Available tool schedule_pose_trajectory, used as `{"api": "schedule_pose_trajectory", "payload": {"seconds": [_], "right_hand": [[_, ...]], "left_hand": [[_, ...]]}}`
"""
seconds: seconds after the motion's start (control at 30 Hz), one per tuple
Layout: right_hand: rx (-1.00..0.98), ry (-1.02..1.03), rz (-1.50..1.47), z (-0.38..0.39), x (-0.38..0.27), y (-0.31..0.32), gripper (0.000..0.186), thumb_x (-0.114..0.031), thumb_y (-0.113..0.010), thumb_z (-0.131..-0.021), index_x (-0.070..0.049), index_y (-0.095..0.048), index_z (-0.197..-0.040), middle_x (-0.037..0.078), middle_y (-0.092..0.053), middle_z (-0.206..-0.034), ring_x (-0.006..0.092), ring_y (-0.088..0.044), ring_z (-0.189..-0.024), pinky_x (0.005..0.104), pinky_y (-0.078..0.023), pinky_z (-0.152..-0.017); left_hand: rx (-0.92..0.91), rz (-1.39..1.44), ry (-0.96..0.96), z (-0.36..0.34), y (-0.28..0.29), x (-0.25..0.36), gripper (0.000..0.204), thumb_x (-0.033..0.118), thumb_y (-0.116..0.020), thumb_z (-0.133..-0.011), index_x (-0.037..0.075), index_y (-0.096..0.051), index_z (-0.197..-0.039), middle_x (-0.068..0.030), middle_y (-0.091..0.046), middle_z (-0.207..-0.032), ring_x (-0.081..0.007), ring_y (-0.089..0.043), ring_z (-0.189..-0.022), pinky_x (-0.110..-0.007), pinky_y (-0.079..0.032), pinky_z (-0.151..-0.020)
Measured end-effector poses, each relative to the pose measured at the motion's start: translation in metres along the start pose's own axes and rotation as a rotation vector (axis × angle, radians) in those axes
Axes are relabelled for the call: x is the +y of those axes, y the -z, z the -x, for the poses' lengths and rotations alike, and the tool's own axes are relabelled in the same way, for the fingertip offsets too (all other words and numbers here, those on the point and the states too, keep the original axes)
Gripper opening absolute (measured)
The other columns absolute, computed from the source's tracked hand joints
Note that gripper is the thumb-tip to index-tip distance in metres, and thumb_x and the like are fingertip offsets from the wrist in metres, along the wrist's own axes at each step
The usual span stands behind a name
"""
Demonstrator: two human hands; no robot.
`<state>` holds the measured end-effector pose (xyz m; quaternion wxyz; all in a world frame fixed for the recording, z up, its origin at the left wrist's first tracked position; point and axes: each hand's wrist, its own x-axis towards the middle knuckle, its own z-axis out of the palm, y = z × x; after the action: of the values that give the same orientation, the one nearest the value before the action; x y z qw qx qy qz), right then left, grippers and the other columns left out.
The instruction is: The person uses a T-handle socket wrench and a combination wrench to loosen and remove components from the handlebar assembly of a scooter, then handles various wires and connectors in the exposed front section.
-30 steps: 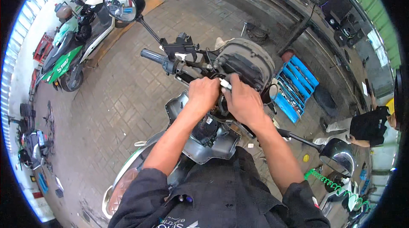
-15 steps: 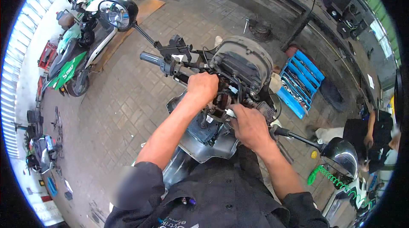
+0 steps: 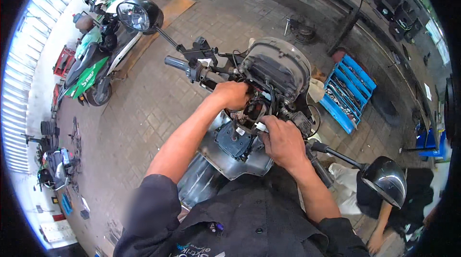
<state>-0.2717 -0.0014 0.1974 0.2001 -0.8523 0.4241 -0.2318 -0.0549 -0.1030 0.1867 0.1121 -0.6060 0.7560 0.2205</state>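
Below me stands a scooter with its front opened up, wiring and a dark cavity [image 3: 257,110] showing behind the dusty windscreen [image 3: 283,62]. My left hand [image 3: 233,94] reaches into the left side of that cavity; its fingertips are hidden among the parts. With thumb and fingers pinched, my right hand [image 3: 285,144] holds a white connector [image 3: 260,126] at the cavity's near right side. Another pale connector [image 3: 265,95] sits among the cables farther in. Nearer to me is a dark boxy unit [image 3: 234,139] above the silver-grey body panel [image 3: 235,165].
Mirrors stick out on the left [image 3: 139,16] and right [image 3: 384,180] of the handlebar. An open blue toolbox [image 3: 348,93] lies at right on the paved floor. A co-worker in dark clothes [image 3: 403,194] is low at the right. A green-and-white scooter [image 3: 91,74] stands at left.
My left hand has gone deeper into the cavity, its fingers now out of sight. My right hand keeps the white connector. At right, the co-worker has shifted nearer, and the view has moved slightly.
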Motion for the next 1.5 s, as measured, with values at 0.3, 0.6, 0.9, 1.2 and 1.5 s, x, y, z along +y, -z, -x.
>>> {"api": "schedule_pose_trajectory", "payload": {"seconds": [0.3,0.6,0.9,1.2,1.5], "right_hand": [[0.002,0.016,-0.027,0.000,-0.001,0.007,0.033,-0.012,-0.065,-0.084,-0.007,-0.056,-0.115,0.012,-0.064,-0.101,0.0354,-0.064,-0.089,0.0469,-0.049,-0.075],[0.113,-0.079,-0.183,-0.006,-0.001,0.013,0.040,-0.011,-0.063,-0.088,-0.003,-0.053,-0.125,0.019,-0.057,-0.114,0.0415,-0.061,-0.099,0.0502,-0.051,-0.084],[0.225,-0.100,-0.380,-0.075,-0.013,0.006,0.019,-0.007,-0.060,-0.093,0.001,-0.055,-0.110,0.023,-0.058,-0.107,0.0446,-0.059,-0.100,0.0497,-0.049,-0.083],[0.264,-0.103,-0.016,-0.062,0.001,-0.032,0.020,-0.017,-0.059,-0.096,-0.006,-0.061,-0.113,0.016,-0.064,-0.106,0.0414,-0.065,-0.091,0.0500,-0.052,-0.075],[0.198,-0.155,0.051,-0.059,-0.002,-0.017,0.021,-0.016,-0.064,-0.092,-0.005,-0.065,-0.109,0.017,-0.065,-0.103,0.0423,-0.065,-0.091,0.0500,-0.052,-0.076]], "left_hand": [[0.255,0.223,0.018,0.021,-0.016,0.007,0.037,0.037,-0.058,-0.087,0.008,-0.070,-0.106,-0.0208,-0.071,-0.103,-0.0403,-0.067,-0.098,-0.051,-0.054,-0.083],[0.377,0.444,-0.109,0.030,-0.024,-0.007,0.036,0.038,-0.056,-0.090,0.005,-0.065,-0.102,-0.0209,-0.068,-0.096,-0.0397,-0.066,-0.094,-0.049,-0.050,-0.079],[0.337,0.428,-0.052,0.037,-0.014,0.002,0.042,0.041,-0.074,-0.081,0.008,-0.068,-0.106,-0.0142,-0.072,-0.091,-0.0362,-0.068,-0.090,-0.046,-0.051,-0.077],[0.460,0.402,-0.063,0.033,-0.029,-0.002,0.043,0.033,-0.069,-0.080,0.012,-0.066,-0.117,-0.0191,-0.071,-0.099,-0.0387,-0.066,-0.097,-0.049,-0.052,-0.081],[0.464,0.415,-0.080,0.034,-0.025,0.002,0.039,0.037,-0.069,-0.081,0.010,-0.065,-0.108,-0.0188,-0.070,-0.093,-0.0394,-0.067,-0.094,-0.049,-0.051,-0.079]]}}
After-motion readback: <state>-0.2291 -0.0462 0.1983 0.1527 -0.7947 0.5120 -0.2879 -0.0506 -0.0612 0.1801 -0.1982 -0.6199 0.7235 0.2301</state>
